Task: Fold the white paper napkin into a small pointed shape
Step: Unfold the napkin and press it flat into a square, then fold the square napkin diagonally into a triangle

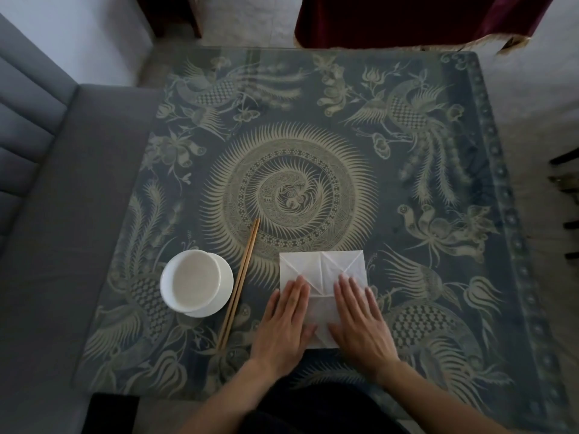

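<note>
The white paper napkin (322, 267) lies flat near the table's front edge, roughly square, with diagonal creases and folded flaps showing on its far half. My left hand (283, 324) lies palm down on the napkin's left near part, fingers straight and together. My right hand (360, 317) lies palm down on its right near part in the same way. Both hands press on the paper without gripping it. The napkin's near corners are hidden under the hands.
A white bowl (191, 281) on a white saucer stands left of the napkin. A pair of wooden chopsticks (239, 281) lies between them, running diagonally. The table (313, 120) has a dark patterned cloth under glass. A grey sofa (47, 214) is at the left.
</note>
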